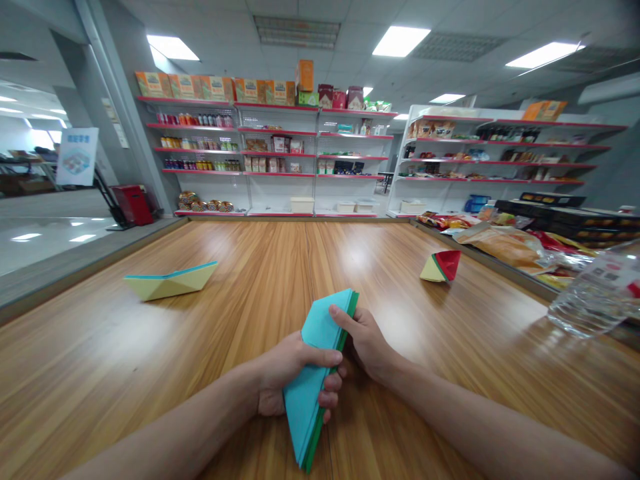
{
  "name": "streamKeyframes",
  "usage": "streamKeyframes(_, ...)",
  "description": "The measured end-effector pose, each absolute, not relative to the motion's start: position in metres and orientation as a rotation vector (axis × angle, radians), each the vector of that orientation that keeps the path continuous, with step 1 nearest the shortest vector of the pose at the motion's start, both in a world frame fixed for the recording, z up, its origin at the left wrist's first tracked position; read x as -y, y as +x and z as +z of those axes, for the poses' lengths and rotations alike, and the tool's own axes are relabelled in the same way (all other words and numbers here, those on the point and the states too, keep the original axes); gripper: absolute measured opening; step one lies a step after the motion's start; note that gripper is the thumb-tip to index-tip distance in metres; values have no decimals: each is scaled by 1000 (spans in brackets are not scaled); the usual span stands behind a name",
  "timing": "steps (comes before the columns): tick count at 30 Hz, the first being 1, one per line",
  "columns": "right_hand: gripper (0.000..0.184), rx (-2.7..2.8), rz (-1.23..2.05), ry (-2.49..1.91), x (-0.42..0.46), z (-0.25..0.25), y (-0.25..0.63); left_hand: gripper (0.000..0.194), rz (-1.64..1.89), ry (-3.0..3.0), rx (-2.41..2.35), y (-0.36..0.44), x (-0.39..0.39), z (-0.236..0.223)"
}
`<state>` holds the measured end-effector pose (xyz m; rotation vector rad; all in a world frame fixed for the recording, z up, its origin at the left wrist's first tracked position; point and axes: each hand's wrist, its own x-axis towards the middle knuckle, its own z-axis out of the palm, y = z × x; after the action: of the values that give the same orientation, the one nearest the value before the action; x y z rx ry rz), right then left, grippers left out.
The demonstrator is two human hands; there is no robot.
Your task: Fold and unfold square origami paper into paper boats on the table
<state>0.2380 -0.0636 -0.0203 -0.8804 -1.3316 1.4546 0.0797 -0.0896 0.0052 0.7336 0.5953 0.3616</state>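
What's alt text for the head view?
A left hand and right hand hold folded blue and green paper over a wood-grain table. Beyond sit a yellow, blue-edged paper boat, left, and a red, green and yellow paper fold, right; white shelves stand behind.

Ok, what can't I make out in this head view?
All in the head view:
- Back of the held paper: hidden by its front.
- Most of the left hand's palm: behind the paper.
- Right hand, fingertips other than the thumb's: hidden by the hand itself and the paper.
- Bottle: cut off by the right edge.
- Labels on the shelf goods: too small to read.
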Motion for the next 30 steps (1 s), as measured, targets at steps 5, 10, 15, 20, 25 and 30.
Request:
streamKeyframes(5,46,1362,1446,-905,61,-23,240,21,326,728,-625,78,89,5)
streamKeyframes(10,45,1315,1441,-929,62,-23,239,35,354,693,-558,77,88,3)
streamKeyframes(15,39,1344,1363,-904,62,-19,239,59,680,594,-529,81,81,-6)
streamKeyframes(20,29,1653,865,-1019,61,-17,239,59,1014,633,-606,83,70,-14)
streamKeyframes(25,33,1764,795,-1091,60,-19,239,43,1046,698,-688,88,71,-17)
streamKeyframes(30,38,1667,976,-1151,49,-21,246,29,986,757,-622,87,73,-17)
